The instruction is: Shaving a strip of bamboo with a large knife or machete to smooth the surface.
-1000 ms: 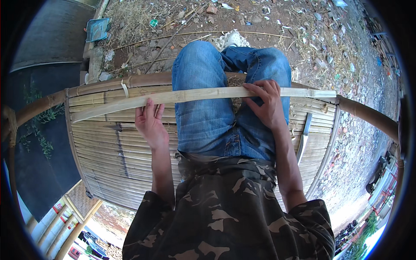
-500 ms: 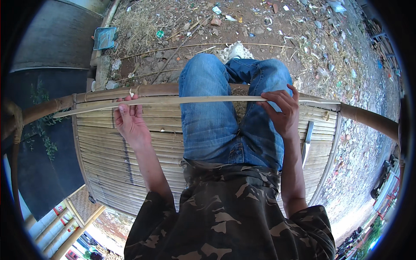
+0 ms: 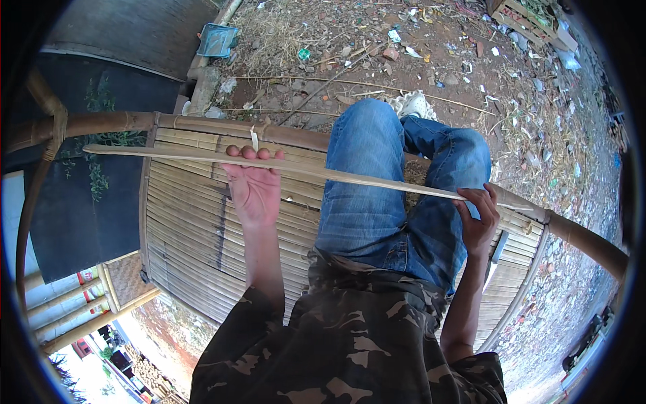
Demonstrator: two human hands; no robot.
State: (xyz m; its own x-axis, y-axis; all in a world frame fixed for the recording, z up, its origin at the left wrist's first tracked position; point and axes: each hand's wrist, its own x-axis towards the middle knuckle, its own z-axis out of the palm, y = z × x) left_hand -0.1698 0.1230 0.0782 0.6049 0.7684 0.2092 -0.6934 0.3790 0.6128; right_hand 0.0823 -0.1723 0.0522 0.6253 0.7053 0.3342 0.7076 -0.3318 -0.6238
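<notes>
A long thin bamboo strip point(image 3: 350, 177) runs across the view from upper left to lower right, above my lap. My left hand point(image 3: 252, 185) is palm up under it, fingers curled over the strip near its middle. My right hand point(image 3: 478, 215) pinches the strip close to its right end. I sit with blue-jeaned legs point(image 3: 377, 195) crossed on a slatted bamboo bench point(image 3: 195, 229).
A thick bamboo rail point(image 3: 121, 122) frames the bench's far edge and curves down at right point(image 3: 585, 239). A knife blade point(image 3: 496, 250) lies on the slats by my right hip. Beyond is bare ground littered with scraps, a blue tray point(image 3: 217, 40) and a crate point(image 3: 521, 12).
The strip has turned from its flat face to a thin edge and slid left. My left hand has shifted left and turned palm up. My right hand has dropped lower right.
</notes>
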